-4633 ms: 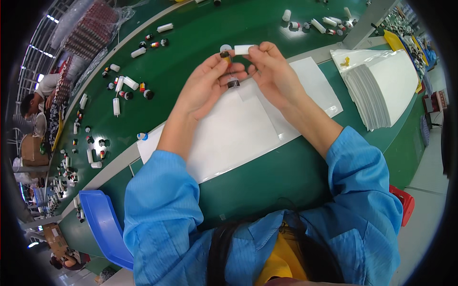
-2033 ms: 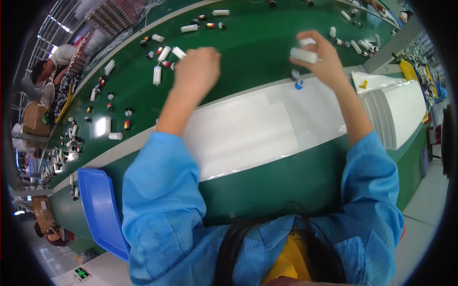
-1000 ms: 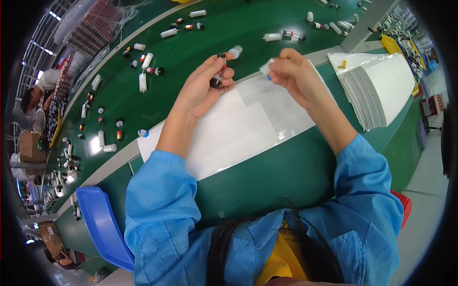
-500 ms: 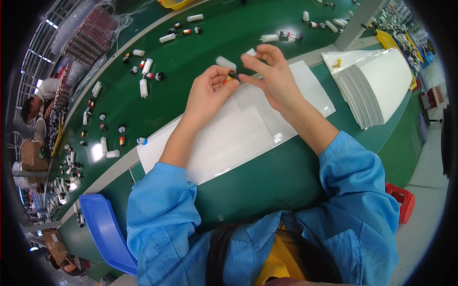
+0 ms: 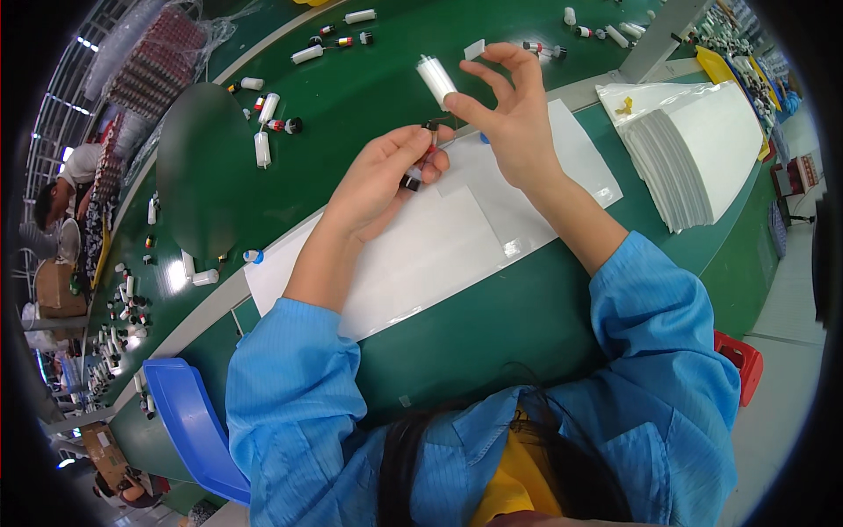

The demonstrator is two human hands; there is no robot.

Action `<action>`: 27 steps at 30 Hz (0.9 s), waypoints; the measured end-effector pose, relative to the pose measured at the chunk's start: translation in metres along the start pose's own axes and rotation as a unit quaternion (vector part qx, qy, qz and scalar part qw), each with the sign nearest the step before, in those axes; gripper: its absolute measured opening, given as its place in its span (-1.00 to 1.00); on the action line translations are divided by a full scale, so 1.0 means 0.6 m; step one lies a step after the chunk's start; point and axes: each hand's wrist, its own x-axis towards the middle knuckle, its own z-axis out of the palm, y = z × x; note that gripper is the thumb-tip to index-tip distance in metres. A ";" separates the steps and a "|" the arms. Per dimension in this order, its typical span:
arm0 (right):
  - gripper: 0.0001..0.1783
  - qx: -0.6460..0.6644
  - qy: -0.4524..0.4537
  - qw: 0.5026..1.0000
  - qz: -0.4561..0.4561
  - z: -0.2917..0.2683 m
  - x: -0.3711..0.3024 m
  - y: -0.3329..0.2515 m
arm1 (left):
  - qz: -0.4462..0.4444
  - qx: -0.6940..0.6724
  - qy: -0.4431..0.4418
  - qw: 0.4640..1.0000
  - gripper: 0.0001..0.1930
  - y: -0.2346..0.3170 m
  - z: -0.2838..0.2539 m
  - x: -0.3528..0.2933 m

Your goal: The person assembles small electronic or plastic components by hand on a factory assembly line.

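My left hand (image 5: 382, 171) is closed round a small cylindrical part (image 5: 430, 151) with black ends and a red and yellow middle. Thin wires show at its upper end. Up and to the right, my right hand (image 5: 518, 114) has a small white rectangular piece (image 5: 475, 50) at its upper fingertips. A white plastic cylinder (image 5: 435, 83) lies against its thumb tip; whether the thumb grips it is unclear. Beneath both hands is a white sheet (image 5: 413, 263) with a glossy edge. A bit of blue (image 5: 484, 138) shows beside my right hand, too small to name.
A curved green bench surface (image 5: 351, 97) carries several similar parts, some joined to white cylinders (image 5: 262, 149). At the right is a stack of white sheets (image 5: 672, 167). A blue tray (image 5: 189, 422) stands lower left, a red stool (image 5: 740, 364) lower right. A blurred oval hides part of the bench.
My hands have drawn apart: the right has moved up with the white rectangular piece. The white cylinder has also shifted up and right. More of the black and red part shows in my left hand.
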 end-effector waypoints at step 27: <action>-0.78 0.254 -0.012 0.922 0.292 0.044 -0.078 0.000 | 0.110 -0.191 -0.013 0.975 -0.62 -0.046 0.023 -0.032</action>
